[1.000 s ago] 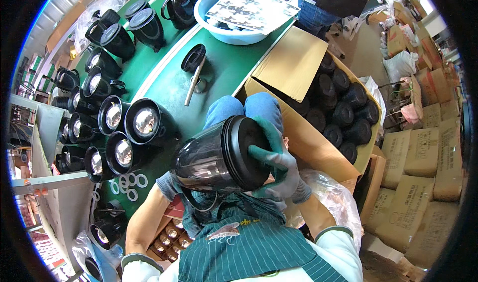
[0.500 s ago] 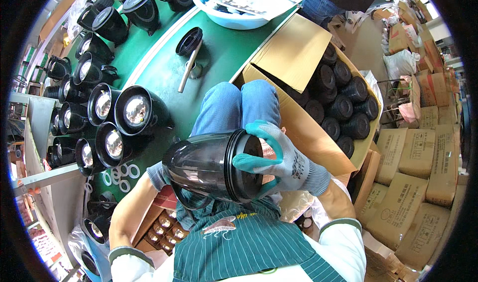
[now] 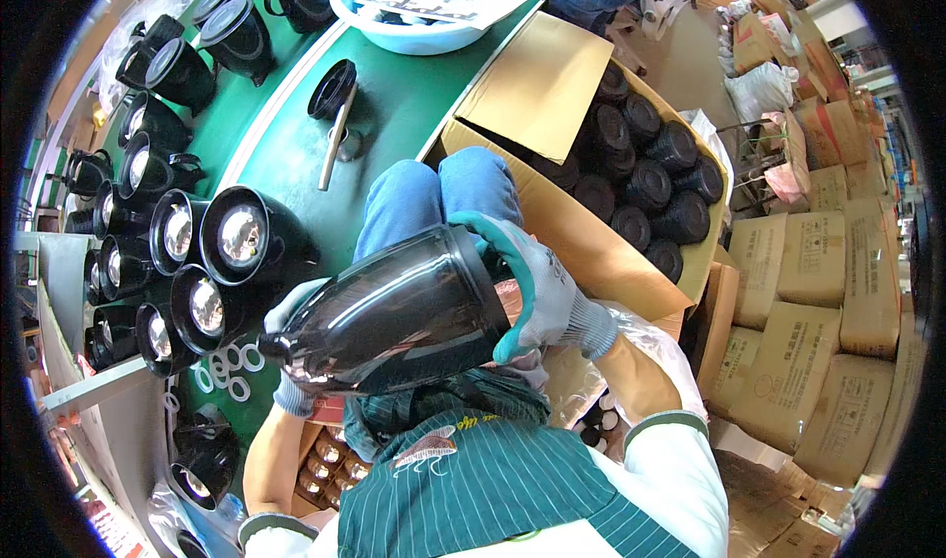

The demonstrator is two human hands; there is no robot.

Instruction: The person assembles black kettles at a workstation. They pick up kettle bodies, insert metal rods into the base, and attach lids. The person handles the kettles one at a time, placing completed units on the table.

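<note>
A glossy black jug (image 3: 394,312) lies on its side across my lap, its wider end to the right and narrower end to the left. My right hand (image 3: 540,287), in a grey and teal glove, is closed round the wide end, thumb and fingers on opposite sides of it. My gloved left hand (image 3: 296,307) supports the narrow end from behind; most of its fingers are hidden by the jug. Under the jug are my jeans (image 3: 404,203) and my striped green apron (image 3: 463,479).
Black jugs with shiny silver insides (image 3: 236,233) crowd the green table (image 3: 394,95) at left, near white rings (image 3: 236,386). A black lid (image 3: 332,89) and a rod (image 3: 335,139) lie ahead, before a blue basin (image 3: 424,38). An open carton (image 3: 552,198) of black ridged parts stands right.
The jug has turned and tilted, its right end now higher. My right hand has shifted from the ridged end's face to the rim. My left hand shows more at the narrow end.
</note>
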